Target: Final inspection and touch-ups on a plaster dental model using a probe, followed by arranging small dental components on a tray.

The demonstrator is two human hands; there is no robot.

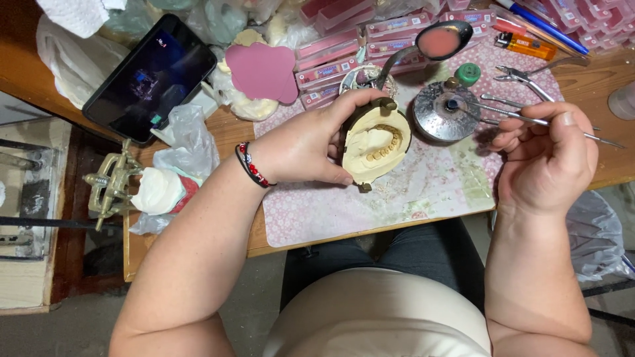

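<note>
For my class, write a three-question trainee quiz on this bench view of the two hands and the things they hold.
1. True or false: the left hand holds a cream plaster dental cast with a row of teeth.
2. What does the right hand grip? A) orange lighter B) thin metal hand instrument C) black phone
3. What colour is the wax in the metal ladle that lies above the round metal burner?

Key
1. True.
2. B: the thin metal hand instrument, its tip toward the burner.
3. Pink.

Matt plaster mould (370,149), glossy metal dish (443,112), shiny steel pick (529,119), wooden bench (225,132)
</note>
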